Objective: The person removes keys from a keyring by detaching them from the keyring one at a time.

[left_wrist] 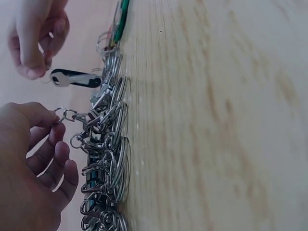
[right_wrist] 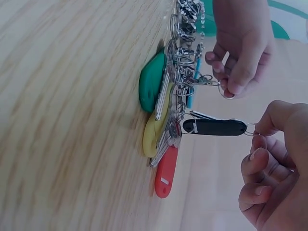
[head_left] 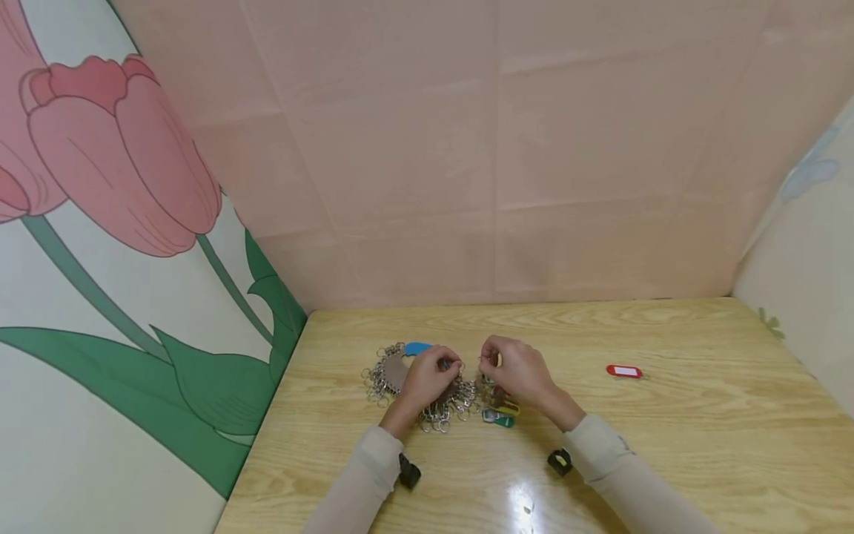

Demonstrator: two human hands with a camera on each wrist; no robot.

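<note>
My left hand (head_left: pixel 429 377) pinches a small metal ring (left_wrist: pixel 60 114) between thumb and forefinger. This ring joins a clasp on a dense bundle of metal clasps and split rings (head_left: pixel 445 412). To its right, my right hand (head_left: pixel 519 368) pinches the thin ring at one end of a black key tag (right_wrist: pixel 214 127). A silver key (left_wrist: pixel 72 79) lies along the black tag. Beside the bundle are a green key tag (right_wrist: pixel 152 82) and a yellow key tag (right_wrist: pixel 153 132), with keys among them. A red key tag (right_wrist: pixel 166 173) shows lower in the right wrist view.
The bundle fans around a flat brown disc (head_left: pixel 395 372), with a blue piece (head_left: pixel 416 348) at its far edge. Far to the right, a red tag with a white label (head_left: pixel 626 371) lies on the wooden table (head_left: pixel 700 430). A pink cloth wall (head_left: pixel 494 185) rises behind.
</note>
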